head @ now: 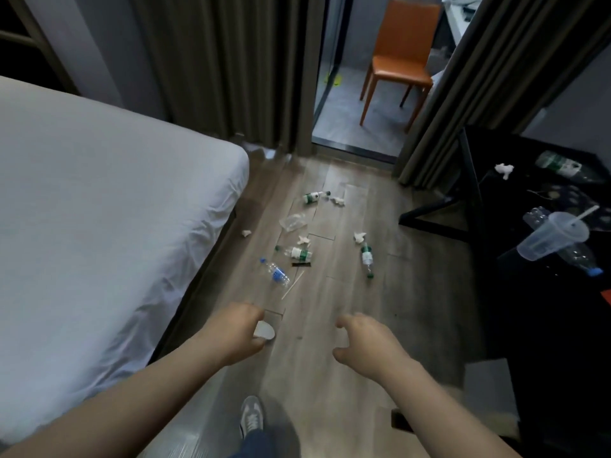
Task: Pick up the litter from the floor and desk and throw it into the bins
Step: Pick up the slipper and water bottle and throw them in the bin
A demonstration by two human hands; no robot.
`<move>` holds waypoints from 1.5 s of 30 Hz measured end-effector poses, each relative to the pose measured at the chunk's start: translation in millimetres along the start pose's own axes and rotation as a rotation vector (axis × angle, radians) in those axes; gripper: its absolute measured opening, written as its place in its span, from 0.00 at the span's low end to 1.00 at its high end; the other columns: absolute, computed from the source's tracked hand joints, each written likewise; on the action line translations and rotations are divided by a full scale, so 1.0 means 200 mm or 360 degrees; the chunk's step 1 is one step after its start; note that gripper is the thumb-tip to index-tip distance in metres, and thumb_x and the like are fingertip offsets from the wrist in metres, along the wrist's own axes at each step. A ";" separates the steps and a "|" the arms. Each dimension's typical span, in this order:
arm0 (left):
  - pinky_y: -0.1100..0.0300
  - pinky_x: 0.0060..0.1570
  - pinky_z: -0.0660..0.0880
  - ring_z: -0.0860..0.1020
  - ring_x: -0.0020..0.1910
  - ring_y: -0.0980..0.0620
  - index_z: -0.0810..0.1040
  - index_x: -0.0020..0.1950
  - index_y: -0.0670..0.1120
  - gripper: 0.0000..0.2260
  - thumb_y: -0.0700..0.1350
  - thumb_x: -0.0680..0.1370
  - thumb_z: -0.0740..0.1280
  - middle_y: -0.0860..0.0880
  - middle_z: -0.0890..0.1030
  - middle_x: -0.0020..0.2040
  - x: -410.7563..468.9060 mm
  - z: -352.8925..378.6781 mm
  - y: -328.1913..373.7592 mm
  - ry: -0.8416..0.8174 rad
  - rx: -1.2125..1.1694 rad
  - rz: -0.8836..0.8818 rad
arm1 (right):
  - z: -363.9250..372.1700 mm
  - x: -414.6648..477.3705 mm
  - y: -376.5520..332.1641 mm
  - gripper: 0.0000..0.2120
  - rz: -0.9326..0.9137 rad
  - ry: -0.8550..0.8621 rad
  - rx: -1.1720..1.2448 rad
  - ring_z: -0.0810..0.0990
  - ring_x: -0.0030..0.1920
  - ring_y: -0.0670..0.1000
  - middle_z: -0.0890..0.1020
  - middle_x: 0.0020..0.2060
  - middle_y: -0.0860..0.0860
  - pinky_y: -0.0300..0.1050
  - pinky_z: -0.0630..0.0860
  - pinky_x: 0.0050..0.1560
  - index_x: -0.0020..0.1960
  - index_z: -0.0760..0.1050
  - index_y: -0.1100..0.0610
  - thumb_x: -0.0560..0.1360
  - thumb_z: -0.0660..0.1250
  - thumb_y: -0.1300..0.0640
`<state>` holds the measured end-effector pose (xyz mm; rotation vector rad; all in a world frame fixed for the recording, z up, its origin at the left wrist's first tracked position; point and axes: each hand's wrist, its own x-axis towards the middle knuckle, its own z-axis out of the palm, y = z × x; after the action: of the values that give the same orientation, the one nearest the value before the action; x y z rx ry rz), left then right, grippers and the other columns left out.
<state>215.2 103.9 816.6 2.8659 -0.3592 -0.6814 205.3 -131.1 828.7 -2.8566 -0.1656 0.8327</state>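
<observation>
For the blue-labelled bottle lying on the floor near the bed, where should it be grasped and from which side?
Take the blue-labelled bottle around its labelled middle, from above, spanning its width: it lies flat on its side, so the round barrel is exposed. The right hand looks free; the left hand holds a white piece of litter.
</observation>
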 end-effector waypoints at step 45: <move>0.57 0.56 0.73 0.75 0.59 0.51 0.72 0.66 0.51 0.25 0.62 0.74 0.65 0.51 0.77 0.61 2.77 2.12 -1.37 -0.0230 -0.0187 -0.0378 | 1.78 3.76 0.43 0.19 -0.0729 -0.0111 -0.0490 0.77 0.55 0.55 0.78 0.56 0.54 0.46 0.75 0.50 0.61 0.73 0.55 0.73 0.66 0.47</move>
<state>552.8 167.1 150.5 2.7795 0.0051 -0.9213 649.1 -58.0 123.8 -2.8671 -0.9921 0.8646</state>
